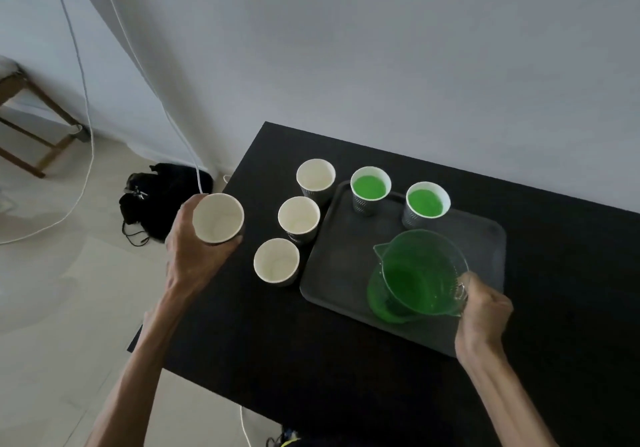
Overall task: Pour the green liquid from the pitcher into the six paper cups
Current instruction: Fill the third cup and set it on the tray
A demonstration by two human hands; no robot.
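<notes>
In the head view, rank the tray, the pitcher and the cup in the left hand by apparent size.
1. Tray, largest.
2. Pitcher, held by the right hand.
3. Empty cup in the left hand, smallest, though raised nearer the camera.

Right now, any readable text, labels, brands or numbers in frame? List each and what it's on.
No readable text anywhere in the head view.
Paper cups: dark outer sleeves carry a pale pattern, too small and blurred to read as words.
Pitcher: raised marks near the handle could be a measuring scale, but no figures are legible.
Tray: no label visible.
</notes>
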